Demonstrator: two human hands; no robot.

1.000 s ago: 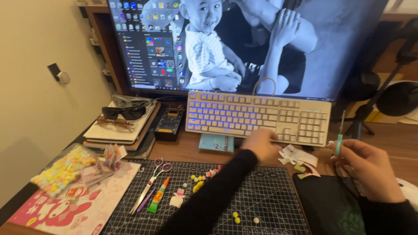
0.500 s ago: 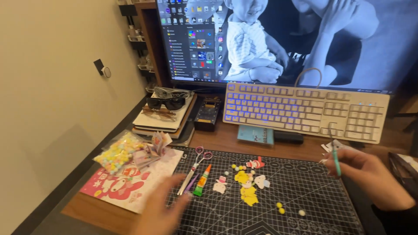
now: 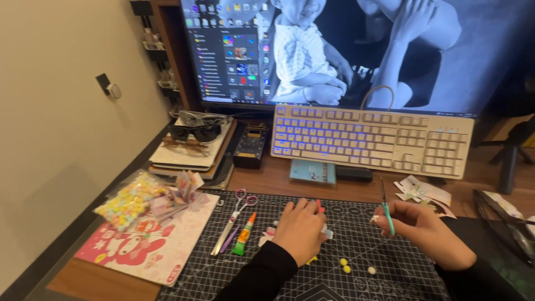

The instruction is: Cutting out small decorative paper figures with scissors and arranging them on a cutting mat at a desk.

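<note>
My left hand [image 3: 301, 229] rests palm down on the black cutting mat [image 3: 356, 273], covering a cluster of small cartoon-shaped charms [image 3: 270, 234]; only bits of white and yellow show around its edges. My right hand [image 3: 426, 228] hovers over the mat's right part, pinching a thin teal-handled pick tool [image 3: 385, 207] that points upward. A few small yellow and white pom-poms [image 3: 345, 266] lie on the mat between the hands. Both arms wear black sleeves.
Scissors [image 3: 233, 217] and an orange-capped green glue tube [image 3: 243, 236] lie left on the mat. A bag of pastel pom-poms [image 3: 127, 200] sits on a pink cartoon sheet [image 3: 139, 251]. Behind stand a backlit keyboard [image 3: 370, 140], a monitor, sunglasses [image 3: 195, 132] on books, and paper scraps [image 3: 421, 192].
My left hand came from beside the keyboard, swept past the mat's front left and now lies over the charms. My right hand with the tool lowered toward the mat. The view shifted left.
</note>
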